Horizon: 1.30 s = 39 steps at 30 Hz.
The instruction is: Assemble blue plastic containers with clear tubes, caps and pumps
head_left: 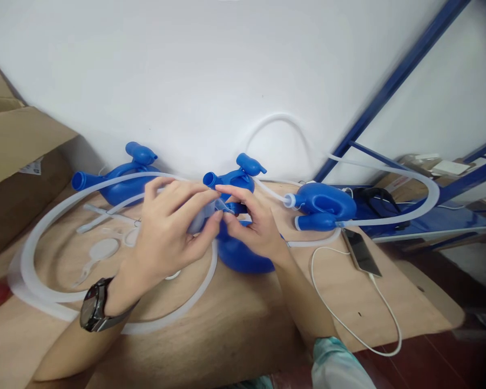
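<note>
My left hand (170, 229) and my right hand (251, 221) meet at the middle of the wooden table (235, 319). Both pinch a small clear plastic piece (221, 208) between their fingertips, right above a blue rubber bulb (238, 256) with a blue nozzle. My left wrist wears a dark watch (95, 308). A second blue bulb device (243, 175) stands just behind my hands. A wide translucent tube (44, 294) loops round on the table under my left forearm.
Another blue bulb (121, 181) lies at the back left and one (324, 208) at the right with thin white tubes attached. A phone (362, 251) on a white cable lies right. A cardboard box (20, 162) stands left, blue metal shelving (409, 59) right.
</note>
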### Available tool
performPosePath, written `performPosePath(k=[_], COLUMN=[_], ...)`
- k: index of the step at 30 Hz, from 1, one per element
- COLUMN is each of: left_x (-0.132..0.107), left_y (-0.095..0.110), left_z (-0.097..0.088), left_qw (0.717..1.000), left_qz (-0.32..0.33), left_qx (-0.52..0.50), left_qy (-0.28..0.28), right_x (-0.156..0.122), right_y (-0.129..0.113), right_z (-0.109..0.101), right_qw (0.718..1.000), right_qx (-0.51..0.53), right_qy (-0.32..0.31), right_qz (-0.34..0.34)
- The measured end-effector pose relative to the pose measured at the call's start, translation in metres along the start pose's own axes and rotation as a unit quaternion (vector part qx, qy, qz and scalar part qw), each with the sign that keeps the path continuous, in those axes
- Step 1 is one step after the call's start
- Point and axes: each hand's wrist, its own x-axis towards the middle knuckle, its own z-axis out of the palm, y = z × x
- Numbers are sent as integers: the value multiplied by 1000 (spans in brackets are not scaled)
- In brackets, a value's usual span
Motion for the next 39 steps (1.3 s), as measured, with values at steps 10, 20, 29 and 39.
performPosePath(k=[10,20,29,39], left_x=[4,1,-7,-10], left_y=[1,12,2,11], left_z=[0,-1,4,13], left_qw=[994,996,996,990], left_qz=[-42,12,26,23], left_qx=[-92,-50,24,26], left_qy=[37,71,80,134], right_x=[-2,-5,-7,-6], right_y=[-2,-2,-16,-15], right_z=[5,7,5,11], right_qw=[999,992,987,986], right_qx=[-30,-60,-108,-106], right_qy=[26,69,84,102], right_qz=[-30,-84,-87,-74])
